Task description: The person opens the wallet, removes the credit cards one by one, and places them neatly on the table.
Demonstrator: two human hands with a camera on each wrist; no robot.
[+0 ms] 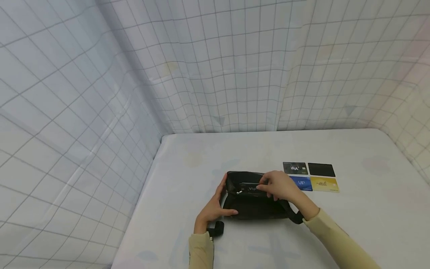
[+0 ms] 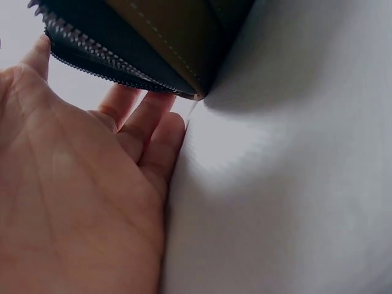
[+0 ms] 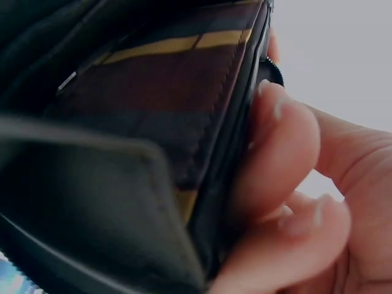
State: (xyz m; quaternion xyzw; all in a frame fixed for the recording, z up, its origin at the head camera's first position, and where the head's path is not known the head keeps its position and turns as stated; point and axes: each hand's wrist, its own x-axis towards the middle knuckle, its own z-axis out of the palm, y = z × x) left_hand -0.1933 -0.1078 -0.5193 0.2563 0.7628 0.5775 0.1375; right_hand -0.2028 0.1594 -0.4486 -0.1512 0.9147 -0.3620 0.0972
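on your desk [image 1: 369, 231], the wallet [image 1: 255, 210] lies between the left and right edges, your left hand [image 1: 212, 209] at its left end, your right hand [image 1: 281, 184] over its right side. a single card [image 1: 251, 189] sits in the wallet. rightward, toward the desk's far right corner, four cards [image 1: 304, 183] lie two by two, one pair behind the other.

In the head view, a white table [image 1: 376, 216] with rounded far corners is enclosed by pale, grid-printed cloth. The back curtain [image 1: 228, 74] is creased by vertical folds and marked near its lower edge by two small grey triangles [image 1: 220, 120]. On the left, a slanting left curtain [image 1: 67, 112] is crossed by the same thin grey lines; on the right, the right curtain [image 1: 414, 119] is tinted faintly pink higher up. The tabletop is mottled with faint bluish patches and lit softly.
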